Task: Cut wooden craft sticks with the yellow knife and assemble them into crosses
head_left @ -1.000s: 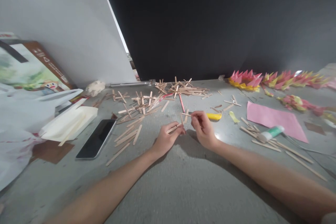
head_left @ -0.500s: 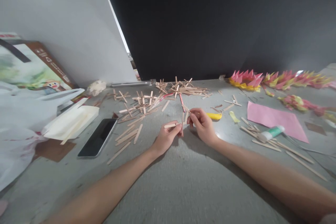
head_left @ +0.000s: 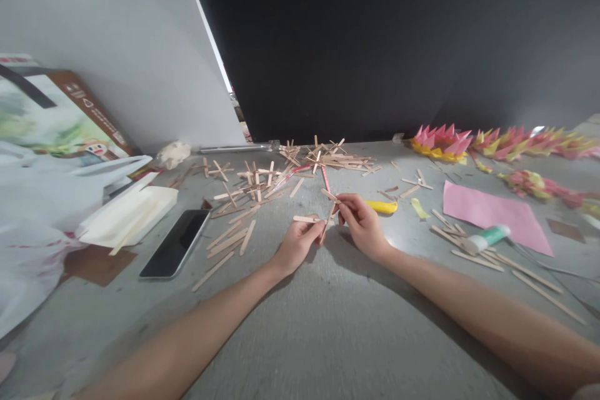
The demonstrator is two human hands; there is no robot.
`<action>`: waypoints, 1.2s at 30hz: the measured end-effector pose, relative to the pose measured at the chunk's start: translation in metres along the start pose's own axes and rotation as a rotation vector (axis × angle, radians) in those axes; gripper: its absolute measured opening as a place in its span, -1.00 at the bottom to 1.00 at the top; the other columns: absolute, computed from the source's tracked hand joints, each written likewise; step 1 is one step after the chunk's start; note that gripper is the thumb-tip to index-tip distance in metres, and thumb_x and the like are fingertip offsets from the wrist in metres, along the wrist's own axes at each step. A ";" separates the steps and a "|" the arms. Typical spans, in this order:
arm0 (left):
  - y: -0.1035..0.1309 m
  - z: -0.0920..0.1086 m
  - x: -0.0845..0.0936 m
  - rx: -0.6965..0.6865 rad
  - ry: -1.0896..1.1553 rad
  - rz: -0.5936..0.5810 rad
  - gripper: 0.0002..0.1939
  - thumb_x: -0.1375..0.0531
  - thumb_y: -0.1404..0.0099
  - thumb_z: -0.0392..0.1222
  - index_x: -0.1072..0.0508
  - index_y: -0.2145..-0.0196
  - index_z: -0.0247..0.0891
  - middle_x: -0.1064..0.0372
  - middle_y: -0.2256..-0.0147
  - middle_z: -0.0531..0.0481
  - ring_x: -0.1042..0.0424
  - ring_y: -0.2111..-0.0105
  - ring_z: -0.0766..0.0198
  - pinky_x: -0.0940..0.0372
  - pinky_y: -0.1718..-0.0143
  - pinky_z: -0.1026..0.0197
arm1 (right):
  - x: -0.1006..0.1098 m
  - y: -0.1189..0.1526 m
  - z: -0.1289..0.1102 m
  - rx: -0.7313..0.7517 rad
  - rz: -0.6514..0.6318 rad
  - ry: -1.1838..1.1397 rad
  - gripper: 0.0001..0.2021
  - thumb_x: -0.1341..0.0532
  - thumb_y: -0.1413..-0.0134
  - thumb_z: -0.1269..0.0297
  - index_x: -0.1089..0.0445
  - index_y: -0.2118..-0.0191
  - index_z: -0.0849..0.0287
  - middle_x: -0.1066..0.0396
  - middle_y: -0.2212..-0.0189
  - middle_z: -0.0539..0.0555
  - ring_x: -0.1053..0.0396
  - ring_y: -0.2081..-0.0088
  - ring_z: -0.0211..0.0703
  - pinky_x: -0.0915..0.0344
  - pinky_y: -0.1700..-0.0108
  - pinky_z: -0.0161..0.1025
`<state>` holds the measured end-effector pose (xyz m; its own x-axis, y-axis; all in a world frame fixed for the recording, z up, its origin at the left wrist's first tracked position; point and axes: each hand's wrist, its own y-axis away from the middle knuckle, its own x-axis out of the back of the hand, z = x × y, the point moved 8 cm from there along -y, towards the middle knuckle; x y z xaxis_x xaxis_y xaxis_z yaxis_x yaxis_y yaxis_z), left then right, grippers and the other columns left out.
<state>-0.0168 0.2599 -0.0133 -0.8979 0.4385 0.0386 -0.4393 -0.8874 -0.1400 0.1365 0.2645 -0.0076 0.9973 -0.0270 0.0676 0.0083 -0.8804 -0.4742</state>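
Observation:
My left hand is closed in a pinch on crossed craft sticks. One of these sticks points left past the thumb and another slants up to the right. My right hand is closed too, its thumb and fingertips on a craft stick that meets the slanting one. How the sticks are joined is hidden by the fingers. Just behind the hands lies a thin red strip. Beside my right hand is a yellow cutter knife.
Loose and crossed craft sticks are heaped at the back. Left are a phone, a paper tray and a plastic bag. Right lie pink paper, a glue stick, more sticks and folded-paper pieces.
The upright craft stick between my hands has leaned over to the right. The stick in my right hand has turned and now points up to the left. Both hands stay almost in place.

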 end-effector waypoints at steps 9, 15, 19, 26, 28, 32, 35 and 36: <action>-0.004 -0.018 0.005 0.024 0.160 -0.027 -0.57 -0.19 -0.45 -0.03 -0.28 0.55 -0.22 -0.21 0.56 0.08 -0.21 0.50 0.29 -0.09 0.33 0.17 | -0.002 0.003 0.002 0.006 -0.020 0.029 -0.78 -0.16 -0.45 0.11 -0.42 -0.02 0.08 -0.53 0.30 0.03 -0.34 0.46 -0.25 -0.34 0.37 -0.26; -0.004 -0.015 0.006 0.029 0.090 0.008 -0.55 -0.18 -0.44 0.00 -0.29 0.57 -0.23 -0.23 0.55 0.06 -0.22 0.48 0.29 -0.10 0.31 0.16 | -0.003 0.002 0.000 -0.025 -0.013 0.047 -0.76 -0.19 -0.43 0.10 -0.39 -0.05 0.09 -0.61 0.23 0.08 -0.33 0.47 -0.26 -0.34 0.36 -0.26; -0.006 -0.017 0.007 0.053 0.190 0.042 -0.55 -0.21 -0.38 0.00 -0.21 0.59 -0.21 -0.14 0.61 0.10 -0.14 0.52 0.32 -0.04 0.36 0.17 | 0.000 0.002 0.000 -0.034 0.019 0.064 -0.80 -0.20 -0.42 0.09 -0.39 0.05 0.10 -0.63 0.22 0.09 -0.35 0.46 -0.26 -0.35 0.33 -0.26; -0.010 -0.015 0.005 0.085 0.410 0.058 -0.55 -0.28 -0.28 -0.05 -0.19 0.63 -0.22 -0.08 0.63 0.13 -0.08 0.56 0.36 0.00 0.40 0.18 | -0.002 0.004 -0.003 -0.006 -0.002 0.082 -0.80 -0.20 -0.42 0.08 -0.39 0.05 0.09 -0.62 0.21 0.12 -0.38 0.45 -0.22 -0.38 0.34 -0.22; -0.010 -0.014 0.006 0.085 0.412 0.059 -0.55 -0.27 -0.29 -0.05 -0.19 0.64 -0.21 -0.05 0.65 0.13 -0.08 0.57 0.35 -0.01 0.39 0.17 | -0.001 0.004 -0.003 0.000 0.017 0.072 -0.81 -0.18 -0.44 0.07 -0.36 0.06 0.08 -0.62 0.18 0.14 -0.40 0.42 -0.20 -0.39 0.31 -0.21; -0.010 -0.015 0.006 0.088 0.405 0.039 -0.56 -0.25 -0.29 -0.08 -0.18 0.64 -0.20 -0.04 0.66 0.13 -0.09 0.56 0.34 -0.02 0.38 0.16 | -0.002 0.003 -0.001 -0.005 0.012 0.035 -0.83 -0.14 -0.47 0.08 -0.25 0.09 0.05 -0.61 0.12 0.14 -0.44 0.37 -0.19 -0.41 0.23 -0.18; -0.010 -0.016 0.005 0.089 0.398 -0.002 -0.57 -0.24 -0.32 -0.10 -0.19 0.63 -0.21 -0.06 0.64 0.13 -0.10 0.56 0.34 -0.03 0.37 0.16 | -0.004 0.004 0.001 0.006 -0.024 0.065 -0.84 -0.11 -0.50 0.09 -0.22 0.07 0.04 -0.59 0.12 0.15 -0.48 0.31 -0.16 -0.41 0.17 -0.16; -0.010 -0.017 0.005 0.088 0.396 -0.011 -0.57 -0.25 -0.32 -0.11 -0.19 0.63 -0.22 -0.07 0.63 0.13 -0.09 0.56 0.35 -0.04 0.36 0.16 | -0.005 0.004 0.002 0.017 -0.042 0.074 -0.85 -0.09 -0.51 0.10 -0.22 0.06 0.04 -0.59 0.12 0.15 -0.49 0.27 -0.15 -0.40 0.15 -0.15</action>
<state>-0.0164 0.2730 -0.0284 -0.8207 0.4540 -0.3469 -0.4652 -0.8835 -0.0557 0.1315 0.2620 -0.0113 0.9881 -0.0255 0.1518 0.0519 -0.8734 -0.4843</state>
